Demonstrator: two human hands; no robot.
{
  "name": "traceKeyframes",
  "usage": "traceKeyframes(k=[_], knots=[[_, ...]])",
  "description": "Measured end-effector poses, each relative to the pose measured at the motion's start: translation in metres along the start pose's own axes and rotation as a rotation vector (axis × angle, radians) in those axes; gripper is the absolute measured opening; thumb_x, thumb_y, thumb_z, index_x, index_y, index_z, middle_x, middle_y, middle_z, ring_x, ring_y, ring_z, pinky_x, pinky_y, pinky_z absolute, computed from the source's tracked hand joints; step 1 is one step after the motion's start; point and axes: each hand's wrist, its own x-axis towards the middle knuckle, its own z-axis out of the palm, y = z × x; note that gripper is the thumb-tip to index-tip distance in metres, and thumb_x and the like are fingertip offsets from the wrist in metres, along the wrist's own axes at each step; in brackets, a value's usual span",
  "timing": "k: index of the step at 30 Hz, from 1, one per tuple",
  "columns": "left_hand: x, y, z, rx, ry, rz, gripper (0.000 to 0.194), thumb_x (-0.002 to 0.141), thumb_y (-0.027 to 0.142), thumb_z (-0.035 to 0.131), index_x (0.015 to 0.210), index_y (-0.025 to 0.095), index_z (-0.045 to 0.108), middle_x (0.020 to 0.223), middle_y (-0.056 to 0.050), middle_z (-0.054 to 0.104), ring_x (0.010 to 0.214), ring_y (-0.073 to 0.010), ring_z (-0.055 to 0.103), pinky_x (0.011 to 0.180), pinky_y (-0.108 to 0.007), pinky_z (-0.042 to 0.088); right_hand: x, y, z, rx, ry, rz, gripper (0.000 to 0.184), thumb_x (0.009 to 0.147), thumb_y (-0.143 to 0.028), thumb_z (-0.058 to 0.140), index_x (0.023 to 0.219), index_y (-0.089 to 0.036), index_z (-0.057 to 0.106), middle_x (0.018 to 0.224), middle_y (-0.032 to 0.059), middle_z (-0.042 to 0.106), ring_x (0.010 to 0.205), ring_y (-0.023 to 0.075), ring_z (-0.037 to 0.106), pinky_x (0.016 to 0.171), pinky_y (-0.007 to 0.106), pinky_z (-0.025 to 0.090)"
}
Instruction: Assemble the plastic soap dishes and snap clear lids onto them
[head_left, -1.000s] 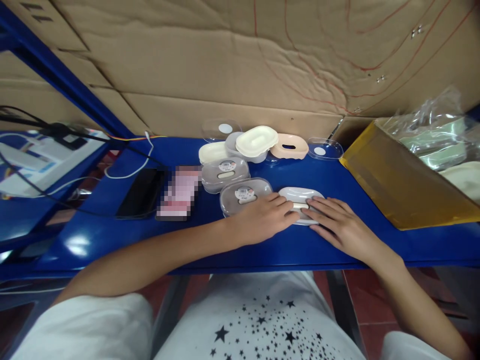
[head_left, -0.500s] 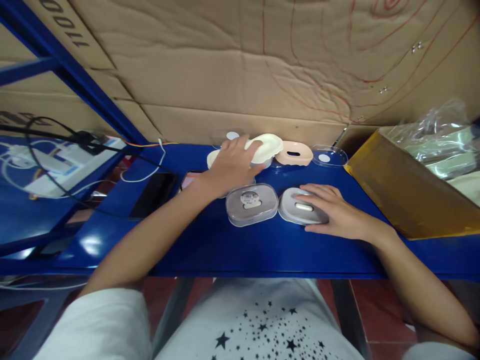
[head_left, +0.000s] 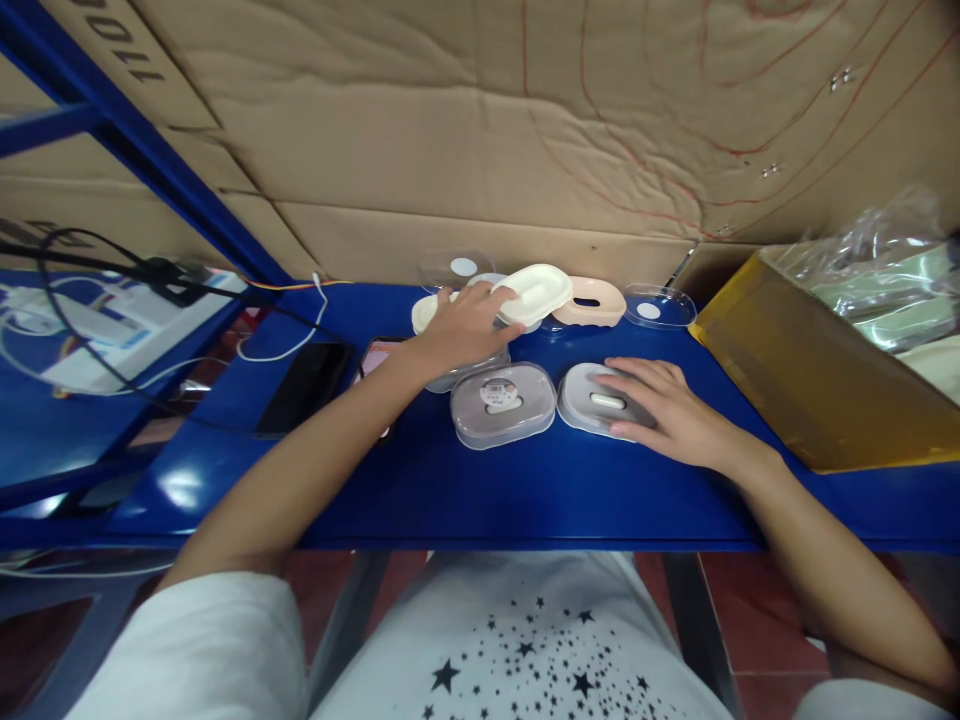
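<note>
One bare left hand (head_left: 466, 328) over piled containers, thumb and fingers apart at edge of cream oval plastic tray (head_left: 536, 293); cannot tell if gripping. Right hand (head_left: 664, 408), fingers spread, rests on grey oval plastic box (head_left: 589, 392), beside clear-lidded grey box (head_left: 506, 415) on blue metal tabletop (head_left: 525, 500).

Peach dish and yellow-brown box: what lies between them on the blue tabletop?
In the head view, a clear oval lid with a round white sticker lies on the blue tabletop between the peach dish and the yellow-brown box.
</note>
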Motion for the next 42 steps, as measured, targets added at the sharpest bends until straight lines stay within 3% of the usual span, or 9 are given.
traceKeyframes(k=[8,13,17,20,25,29,32,36,42], knots=[[0.008,-0.034,-0.023,0.073,0.221,-0.12,0.058,0.111,0.039,0.037,0.164,0.017,0.043,0.163,-0.02,0.052,0.15,-0.0378,0.049,0.122,-0.056,0.039,0.001,0.001,0.0,-0.037,0.031,0.016,0.052,0.112,-0.054,0.051,0.158,-0.031,0.055,0.166,0.0168,0.055,0.152,0.0391,0.052,0.12,0.064,0.041],[0.015,-0.054,-0.024,0.133,0.127,-0.253,0.067,0.106,0.033,0.043,0.171,0.018,0.033,0.166,-0.023,0.049,0.151,-0.0435,0.047,0.12,-0.065,0.038,0.001,-0.001,0.005,-0.018,0.012,0.011,0.053,0.112,-0.054,0.049,0.16,-0.033,0.053,0.166,0.0159,0.056,0.153,0.0387,0.052,0.12,0.064,0.041],[0.016,-0.052,-0.021,0.245,0.216,-0.25,0.057,0.106,0.041,0.051,0.16,0.022,0.051,0.15,-0.024,0.059,0.144,-0.0481,0.05,0.117,-0.073,0.035,0.001,0.001,0.005,-0.023,0.013,0.024,0.053,0.112,-0.055,0.049,0.16,-0.032,0.054,0.166,0.0168,0.055,0.154,0.0393,0.05,0.12,0.065,0.041],[0.015,-0.051,-0.022,0.246,0.191,-0.239,0.044,0.106,0.045,0.056,0.141,0.023,0.067,0.145,-0.023,0.06,0.135,-0.0467,0.058,0.111,-0.069,0.044,0.001,0.001,0.004,-0.036,0.017,0.033,0.053,0.112,-0.055,0.049,0.158,-0.029,0.056,0.166,0.018,0.055,0.153,0.0388,0.051,0.12,0.064,0.041],[0.015,-0.049,-0.031,0.168,0.115,-0.263,0.036,0.103,0.031,0.058,0.137,0.024,0.068,0.125,-0.017,0.075,0.118,-0.0389,0.07,0.103,-0.056,0.054,0.001,0.001,0.002,-0.047,0.021,0.037,0.053,0.112,-0.055,0.05,0.157,-0.029,0.057,0.166,0.0179,0.054,0.153,0.0388,0.052,0.121,0.063,0.042],[0.007,-0.022,-0.047,0.172,0.232,-0.236,0.031,0.106,0.03,0.06,0.136,0.024,0.067,0.125,-0.013,0.079,0.116,-0.0379,0.073,0.103,-0.054,0.055,-0.001,0.001,-0.001,-0.059,0.074,0.055,0.06,0.111,-0.054,0.052,0.166,-0.029,0.045,0.169,0.019,0.05,0.155,0.041,0.049,0.123,0.065,0.04],[-0.01,0.015,-0.051,0.14,0.273,-0.128,0.031,0.11,0.032,0.061,0.14,0.025,0.064,0.124,-0.01,0.079,0.115,-0.0329,0.075,0.101,-0.047,0.056,-0.003,-0.001,-0.007,-0.055,0.211,0.066,0.079,0.109,-0.055,0.058,0.176,-0.033,0.021,0.177,0.0184,0.038,0.163,0.0433,0.037,0.127,0.068,0.036],[-0.036,0.065,-0.032,0.082,0.342,0.314,0.019,0.113,0.025,0.057,0.129,0.021,0.066,0.123,-0.009,0.077,0.115,-0.0276,0.073,0.096,-0.039,0.056,-0.007,-0.007,-0.017,-0.068,0.383,0.033,0.1,0.102,-0.057,0.07,0.177,-0.04,0.007,0.184,0.0128,0.02,0.167,0.0465,0.027,0.131,0.07,0.032],[-0.045,0.105,0.008,0.225,0.22,0.662,0.017,0.111,0.01,0.052,0.119,0.016,0.065,0.111,-0.009,0.074,0.106,-0.0249,0.071,0.088,-0.037,0.053,-0.01,0.003,-0.018,0.008,0.282,0.02,0.1,0.097,-0.064,0.074,0.177,-0.04,0.018,0.184,0.0125,0.023,0.166,0.046,0.029,0.131,0.071,0.033]])
